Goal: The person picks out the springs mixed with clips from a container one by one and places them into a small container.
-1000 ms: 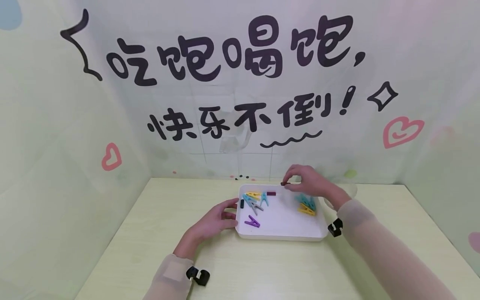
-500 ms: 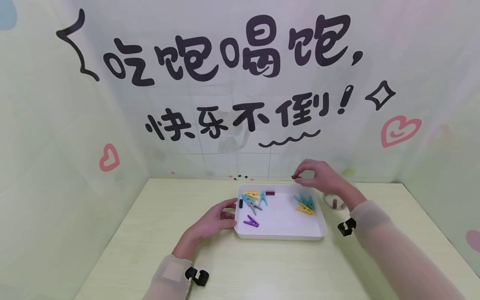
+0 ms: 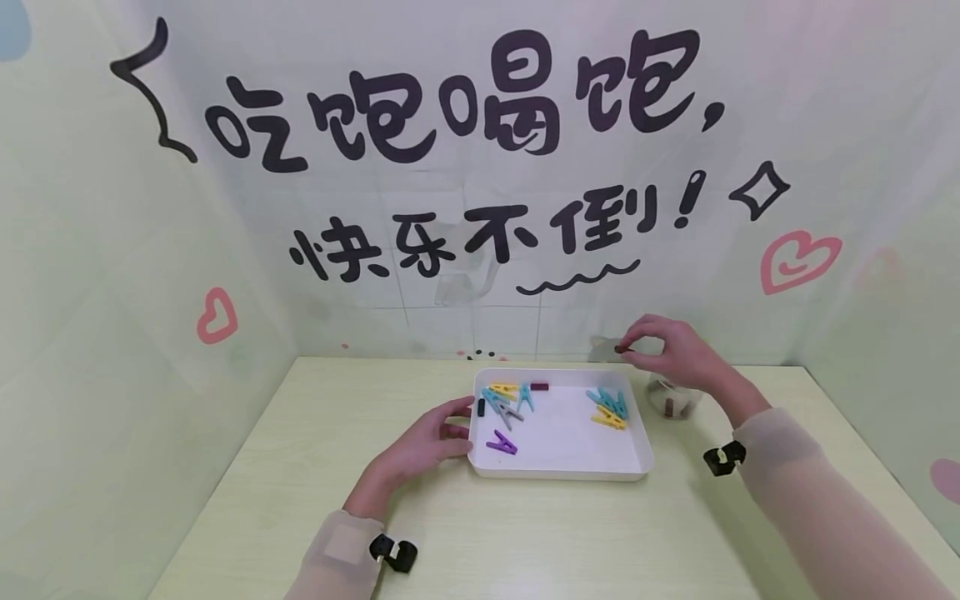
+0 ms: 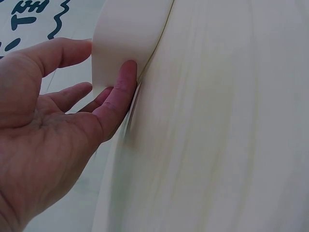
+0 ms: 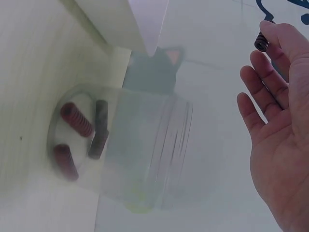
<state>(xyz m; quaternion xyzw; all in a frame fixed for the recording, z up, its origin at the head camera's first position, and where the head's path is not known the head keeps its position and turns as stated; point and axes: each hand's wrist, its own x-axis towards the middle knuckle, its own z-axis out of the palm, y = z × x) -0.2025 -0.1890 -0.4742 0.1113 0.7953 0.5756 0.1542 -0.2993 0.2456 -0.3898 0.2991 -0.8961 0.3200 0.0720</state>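
Note:
My right hand pinches a small dark coil spring between thumb and fingertip, above the table behind the tray's right corner. Below it stands a clear plastic jar with several dark red and blackish springs at its bottom. My left hand touches the left wall of the white tray with extended fingertips. In the tray's left part lie a purple clip, a grey clip and blue and yellow clips, plus a dark red spring and a black spring.
Teal clips and a yellow clip lie together in the tray's right part. The light wood table runs back to a printed wall sheet. Side sheets border the table left and right.
My right hand has moved right with the spring, from over the tray's back edge to near the jar, which shows more now. My left hand stays at the tray.

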